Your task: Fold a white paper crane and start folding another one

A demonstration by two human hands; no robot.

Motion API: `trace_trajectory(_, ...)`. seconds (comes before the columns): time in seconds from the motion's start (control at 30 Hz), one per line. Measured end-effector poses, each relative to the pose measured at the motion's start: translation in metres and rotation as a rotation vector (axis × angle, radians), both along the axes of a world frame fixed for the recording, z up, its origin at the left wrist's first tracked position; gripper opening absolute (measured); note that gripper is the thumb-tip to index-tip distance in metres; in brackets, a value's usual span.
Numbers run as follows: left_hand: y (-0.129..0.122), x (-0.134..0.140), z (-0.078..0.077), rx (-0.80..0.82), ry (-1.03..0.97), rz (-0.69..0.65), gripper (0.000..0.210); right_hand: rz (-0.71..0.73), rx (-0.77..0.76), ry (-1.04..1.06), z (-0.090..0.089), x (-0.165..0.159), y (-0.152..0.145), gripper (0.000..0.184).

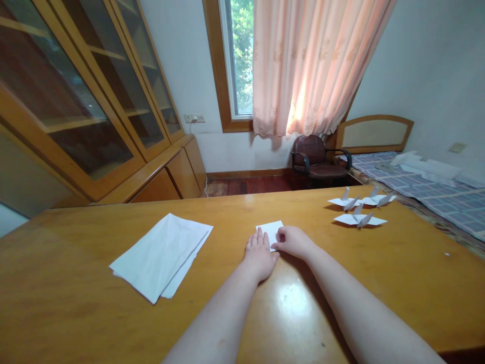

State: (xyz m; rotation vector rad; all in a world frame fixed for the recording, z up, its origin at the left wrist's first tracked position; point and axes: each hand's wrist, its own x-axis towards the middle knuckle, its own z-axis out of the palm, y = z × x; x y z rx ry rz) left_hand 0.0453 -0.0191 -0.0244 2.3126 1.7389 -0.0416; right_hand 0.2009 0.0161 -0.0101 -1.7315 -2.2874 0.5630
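Note:
A small folded white square of paper (270,227) lies on the wooden table in front of me. My left hand (260,257) rests flat across its left side, fingers stretched out and thumb pointing right. Against the square's right edge, my right hand (296,241) has its fingers curled in a pinch on the paper. The near part of the square is partly hidden by both hands. Off to the left lies a stack of larger creased white sheets (162,255), untouched.
Three folded paper cranes stand at the right: a near one (359,220), one behind it (379,200) and one to the left (344,202). Past the table (94,323) are an office chair (316,156), a bed (447,187) and a glass-fronted cabinet (138,156).

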Motion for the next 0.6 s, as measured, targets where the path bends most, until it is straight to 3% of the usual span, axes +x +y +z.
trace_trajectory(0.37, 0.001, 0.000, 0.001, -0.028, 0.011, -0.006, 0.081, -0.090, -0.133, -0.002, -0.002, 0.003, 0.003, 0.030)
trace_trajectory(0.6, 0.002, 0.000, -0.001, -0.013, 0.024, -0.005, 0.083, -0.110, -0.194, 0.064, 0.000, 0.013, 0.005, 0.021)
